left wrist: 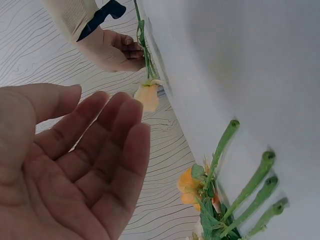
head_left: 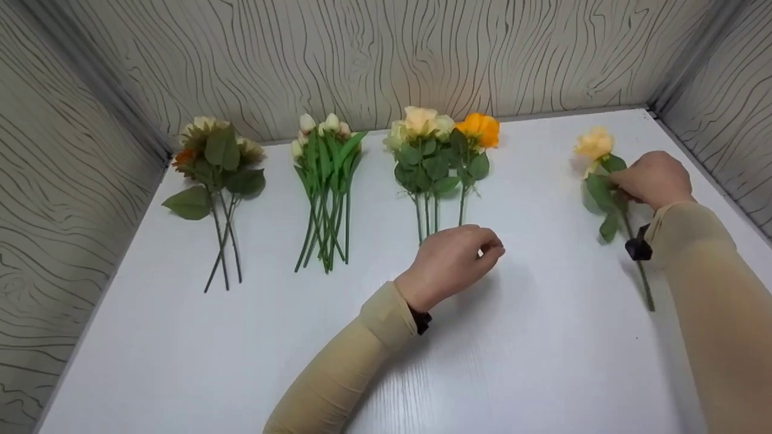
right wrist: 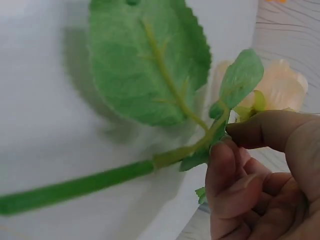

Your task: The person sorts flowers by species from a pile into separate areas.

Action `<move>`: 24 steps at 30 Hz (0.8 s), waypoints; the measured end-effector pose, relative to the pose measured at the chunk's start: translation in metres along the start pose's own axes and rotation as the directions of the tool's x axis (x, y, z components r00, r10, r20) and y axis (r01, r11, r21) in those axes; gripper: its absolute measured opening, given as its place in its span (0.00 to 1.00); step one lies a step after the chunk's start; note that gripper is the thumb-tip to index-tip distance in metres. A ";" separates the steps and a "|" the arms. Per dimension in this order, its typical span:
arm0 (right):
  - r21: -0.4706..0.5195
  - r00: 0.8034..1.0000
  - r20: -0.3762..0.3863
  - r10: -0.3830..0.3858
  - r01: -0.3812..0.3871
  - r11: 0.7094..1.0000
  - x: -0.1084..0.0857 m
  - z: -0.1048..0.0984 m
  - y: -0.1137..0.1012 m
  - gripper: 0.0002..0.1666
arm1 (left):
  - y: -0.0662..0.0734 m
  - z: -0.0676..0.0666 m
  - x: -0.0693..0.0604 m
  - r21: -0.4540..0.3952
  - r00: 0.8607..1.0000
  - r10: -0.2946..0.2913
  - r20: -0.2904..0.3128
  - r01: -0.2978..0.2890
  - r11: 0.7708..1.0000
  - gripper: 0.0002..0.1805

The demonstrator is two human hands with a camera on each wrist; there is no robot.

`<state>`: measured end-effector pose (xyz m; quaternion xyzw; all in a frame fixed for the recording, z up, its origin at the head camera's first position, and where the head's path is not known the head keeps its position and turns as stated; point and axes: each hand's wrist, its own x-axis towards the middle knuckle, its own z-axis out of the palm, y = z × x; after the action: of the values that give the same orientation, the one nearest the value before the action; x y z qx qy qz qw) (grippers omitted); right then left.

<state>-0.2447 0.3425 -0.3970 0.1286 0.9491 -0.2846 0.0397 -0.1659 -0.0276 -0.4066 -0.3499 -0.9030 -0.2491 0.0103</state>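
Note:
A single pale peach rose (head_left: 595,143) lies toward the right of the white table. My right hand (head_left: 654,179) pinches its stem between thumb and fingers just below the bloom, as the right wrist view shows up close, with a large leaf (right wrist: 150,60) beside the fingers. My left hand (head_left: 452,262) hovers over the middle of the table, fingers loosely bent and holding nothing. Just beyond it lies a bunch of cream roses (head_left: 420,129) with an orange rose (head_left: 479,129) at its right; the left hand hides some stem ends in the head view.
Further left lie a bunch of white tulips (head_left: 325,144) and a bunch of flowers (head_left: 214,150) with broad dark leaves and crossed stems. Patterned panels (head_left: 362,60) wall the table (head_left: 181,361) at the back and both sides.

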 end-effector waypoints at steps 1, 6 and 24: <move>0.038 1.000 0.004 -0.009 0.009 0.999 -0.001 -0.001 -0.006 0.22 | 0.000 0.000 0.000 -0.016 1.000 -0.006 0.000 0.006 1.000 0.09; 0.361 0.998 0.029 -0.060 0.045 0.931 -0.007 -0.004 -0.047 0.25 | -0.002 -0.002 0.001 -0.163 0.999 -0.044 0.020 0.046 0.986 0.10; 0.992 0.871 -0.008 -0.491 0.069 0.106 -0.036 0.041 -0.140 0.23 | -0.019 -0.005 0.006 -0.835 0.977 -0.137 0.166 0.213 0.508 0.05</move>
<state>-0.2473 0.1989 -0.3518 -0.1113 0.5242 -0.8430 0.0479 -0.1839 -0.0382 -0.4094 -0.2270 -0.6980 -0.6420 -0.2215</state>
